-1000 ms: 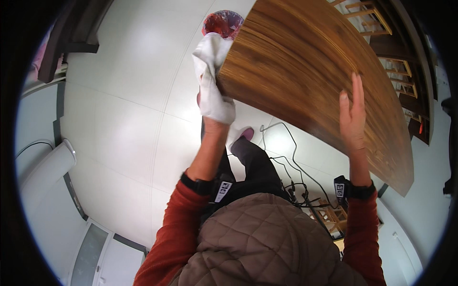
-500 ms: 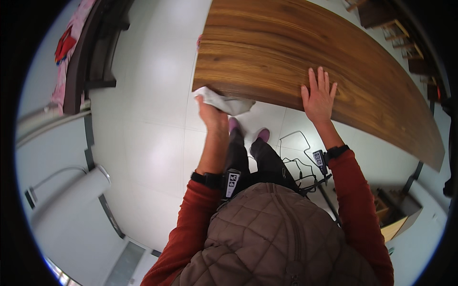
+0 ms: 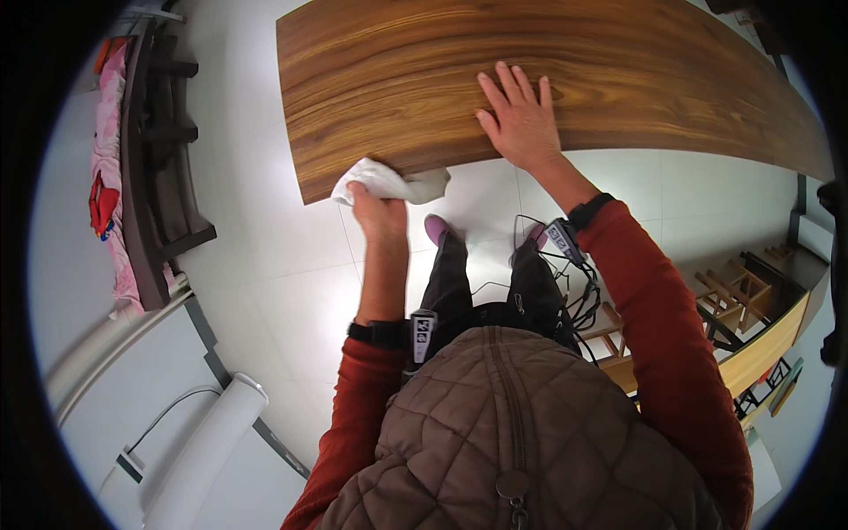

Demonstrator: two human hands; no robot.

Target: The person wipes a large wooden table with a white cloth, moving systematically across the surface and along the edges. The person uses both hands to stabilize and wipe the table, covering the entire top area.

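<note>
The left hand (image 3: 378, 212) has its grip closed around a white cloth (image 3: 393, 183) at the near edge of the wooden table (image 3: 495, 53). The right hand (image 3: 519, 119) lies flat and open on the tabletop.

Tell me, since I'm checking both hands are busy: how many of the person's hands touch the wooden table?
2. The left hand holds a white cloth against the wooden table at its near edge; the right hand lies flat on top, fingers spread.
</note>
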